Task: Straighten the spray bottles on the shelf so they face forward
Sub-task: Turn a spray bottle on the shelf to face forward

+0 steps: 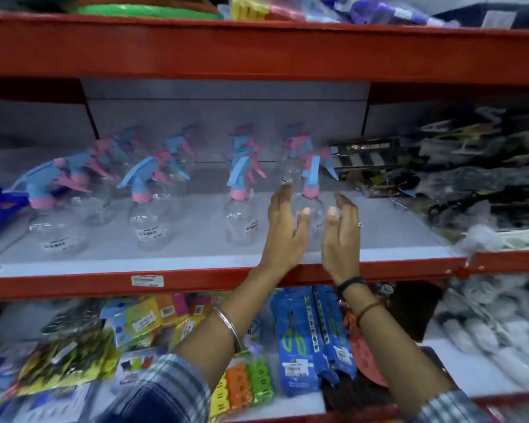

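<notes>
The clear plastic spray bottle with the blue trigger head and pink collar (310,206) stands upright at the right end of the front row on the grey shelf board (196,254), between my two hands. My left hand (286,224) and right hand (341,230) cup its body from either side, fingers extended and open; motion blur prevents me from telling whether the palms touch the plastic. I judge the correct technique to be light pressure low on the body, then rotation until the nozzle faces forward, keeping the base flat. The neighbouring clear bottle (242,215) stands near on the left; I avoid nudging it.
</notes>
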{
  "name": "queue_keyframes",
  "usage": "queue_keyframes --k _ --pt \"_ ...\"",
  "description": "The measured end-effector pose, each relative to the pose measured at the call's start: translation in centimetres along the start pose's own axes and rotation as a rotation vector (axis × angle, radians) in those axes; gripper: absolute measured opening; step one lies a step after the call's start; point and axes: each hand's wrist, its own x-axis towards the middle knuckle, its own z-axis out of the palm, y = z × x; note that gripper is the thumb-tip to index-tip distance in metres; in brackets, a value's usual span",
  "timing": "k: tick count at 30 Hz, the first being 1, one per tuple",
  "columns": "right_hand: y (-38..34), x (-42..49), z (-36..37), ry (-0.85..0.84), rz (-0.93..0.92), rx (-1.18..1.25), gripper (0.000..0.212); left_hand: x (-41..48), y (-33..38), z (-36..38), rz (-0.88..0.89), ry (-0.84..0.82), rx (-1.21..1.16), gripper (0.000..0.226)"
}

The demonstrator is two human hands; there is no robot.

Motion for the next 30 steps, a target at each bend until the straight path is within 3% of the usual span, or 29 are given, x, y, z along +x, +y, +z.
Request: queue_keyframes --k 4,10,30 --pt "1.1 1.8 0.4 -0.085 0.215 0.025 0.068 1.4 -0.5 1.1 -0.21 -0.001 -0.006 0.06" --pt "3.1 3.6 1.0 -0.244 0.432 0.112 0.044 2.6 -1.8 2.1 -0.363 -0.187 0.014 0.061" --pt "1.6 1.1 -4.1 -0.294 0.358 0.02 0.029 -1.0 1.3 0.3 -0.295 -0.311 0.068 0.057"
